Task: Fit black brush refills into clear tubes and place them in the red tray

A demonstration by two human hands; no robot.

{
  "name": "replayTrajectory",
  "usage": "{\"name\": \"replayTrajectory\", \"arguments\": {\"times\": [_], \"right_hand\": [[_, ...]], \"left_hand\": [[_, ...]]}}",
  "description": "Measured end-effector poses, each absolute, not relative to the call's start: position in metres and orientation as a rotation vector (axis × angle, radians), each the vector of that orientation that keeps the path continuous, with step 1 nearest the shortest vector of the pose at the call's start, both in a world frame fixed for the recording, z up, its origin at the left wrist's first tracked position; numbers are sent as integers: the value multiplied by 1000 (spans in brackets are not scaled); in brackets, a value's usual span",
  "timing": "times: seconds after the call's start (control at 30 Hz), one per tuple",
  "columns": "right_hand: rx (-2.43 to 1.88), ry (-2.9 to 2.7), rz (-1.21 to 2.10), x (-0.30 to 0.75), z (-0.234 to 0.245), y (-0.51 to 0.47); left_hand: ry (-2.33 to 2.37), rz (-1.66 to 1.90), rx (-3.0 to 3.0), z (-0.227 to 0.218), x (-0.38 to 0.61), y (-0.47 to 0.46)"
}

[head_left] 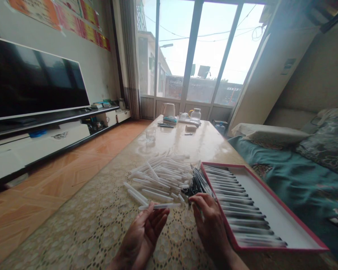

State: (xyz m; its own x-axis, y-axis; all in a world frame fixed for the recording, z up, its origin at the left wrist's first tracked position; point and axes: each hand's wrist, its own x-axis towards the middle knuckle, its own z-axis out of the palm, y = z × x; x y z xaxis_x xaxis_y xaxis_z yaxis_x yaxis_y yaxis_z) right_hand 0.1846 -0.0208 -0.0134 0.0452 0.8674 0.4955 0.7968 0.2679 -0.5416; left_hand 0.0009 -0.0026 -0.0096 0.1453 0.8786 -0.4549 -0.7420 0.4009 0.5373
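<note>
My left hand (145,234) is palm up near the table's front edge, its thumb and fingers pinching one white pen tube (160,206) that lies level. My right hand (210,221) reaches into a bundle of thin dark refills (198,182), fingertips closed on one of them. A loose heap of white pen tubes (162,174) lies just beyond both hands. To the right sits a red-edged white box (273,204) with a row of finished pens (242,212) laid side by side along its left half.
The long table (101,225) has a lace-patterned cover. At its far end stand a kettle (168,110), a glass jug (195,114) and a glass (150,135). A television (30,80) on a low unit is left; a teal-covered sofa (293,176) is right.
</note>
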Motion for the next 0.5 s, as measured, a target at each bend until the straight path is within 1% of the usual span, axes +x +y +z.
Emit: {"name": "replayTrajectory", "arguments": {"times": [0.07, 0.13, 0.3, 0.5], "right_hand": [[-1662, -1834, -23, 191, -17, -16], [-1740, -1899, -60, 193, -18, -13], [-1792, -1898, -15, 187, -16, -12], [-1775, -1920, 28, 189, -15, -13]], "left_hand": [[814, 1174, 198, -9, 0, -2], [819, 1180, 246, -10, 1, -4], [909, 1183, 414, -11, 2, -8], [974, 1177, 481, -11, 2, -7]]}}
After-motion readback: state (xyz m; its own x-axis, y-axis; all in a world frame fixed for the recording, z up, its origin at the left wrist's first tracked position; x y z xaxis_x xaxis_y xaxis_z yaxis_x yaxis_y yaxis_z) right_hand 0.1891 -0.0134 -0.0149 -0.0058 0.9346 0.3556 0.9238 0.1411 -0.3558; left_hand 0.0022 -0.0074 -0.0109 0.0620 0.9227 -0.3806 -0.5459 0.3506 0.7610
